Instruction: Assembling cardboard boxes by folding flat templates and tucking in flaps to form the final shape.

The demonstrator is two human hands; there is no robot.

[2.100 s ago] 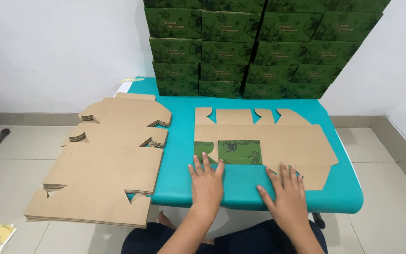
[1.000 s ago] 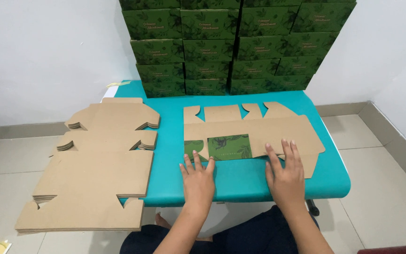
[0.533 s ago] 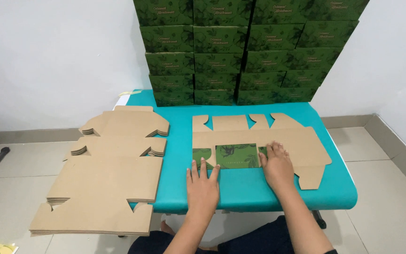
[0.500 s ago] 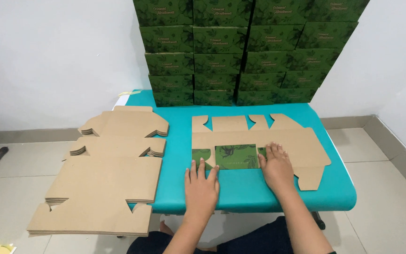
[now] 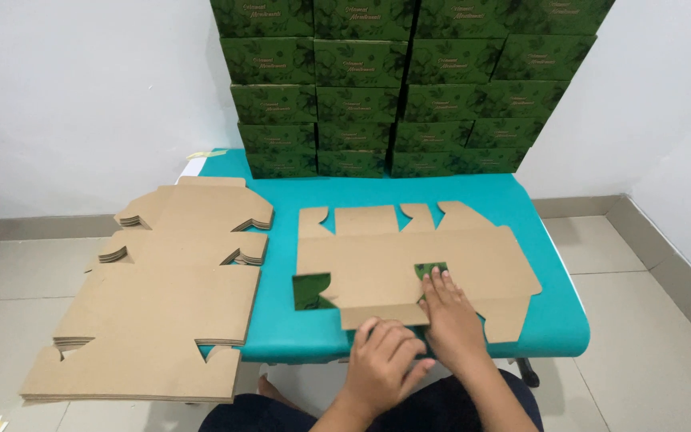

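The flat cardboard box blank [image 5: 409, 260] lies on the teal table [image 5: 521, 200], directly ahead of both hands. It is judged light, thin and stiff only along its panels, bending readily at the scored creases; take hold at a flap edge, not mid-panel. The right hand [image 5: 451, 316] rests open, palm down, on the blank's near flap. The left hand [image 5: 385, 360] curls loosely at the near edge beside it, gripping nothing visible
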